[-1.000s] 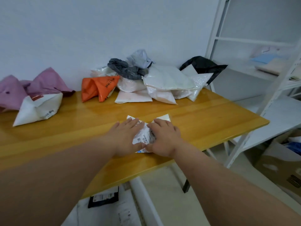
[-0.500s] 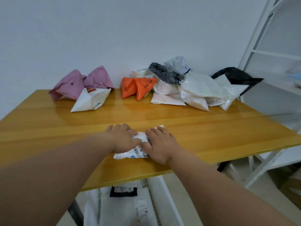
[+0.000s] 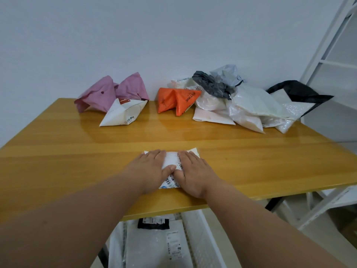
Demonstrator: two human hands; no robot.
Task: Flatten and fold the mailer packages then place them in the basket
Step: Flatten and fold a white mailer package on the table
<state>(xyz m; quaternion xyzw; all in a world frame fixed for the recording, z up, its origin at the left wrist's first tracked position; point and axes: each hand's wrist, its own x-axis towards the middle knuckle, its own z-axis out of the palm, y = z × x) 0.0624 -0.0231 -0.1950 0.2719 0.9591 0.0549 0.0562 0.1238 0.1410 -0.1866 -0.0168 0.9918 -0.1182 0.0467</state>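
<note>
A small white mailer (image 3: 171, 159) with barcode labels lies flat near the front edge of the wooden table (image 3: 77, 151). My left hand (image 3: 149, 168) presses on its left half with straight fingers. Beside it, my right hand (image 3: 194, 171) presses on the right half, palm down. The thumbs nearly meet over the label. Below the table's front edge stands a white basket (image 3: 207, 242) holding flat mailers (image 3: 154, 246). Most of the mailer under my hands is hidden.
Along the wall lie other crumpled mailers: two pink ones (image 3: 108, 91), a white one (image 3: 123, 113), an orange one (image 3: 177, 99), and a heap of white, grey and black bags (image 3: 241, 101). A white metal shelf (image 3: 328, 60) stands at the right.
The view has swung left and up. Both hands have shifted on the mailer and spread flatter over it, and it lies smoother under them.
</note>
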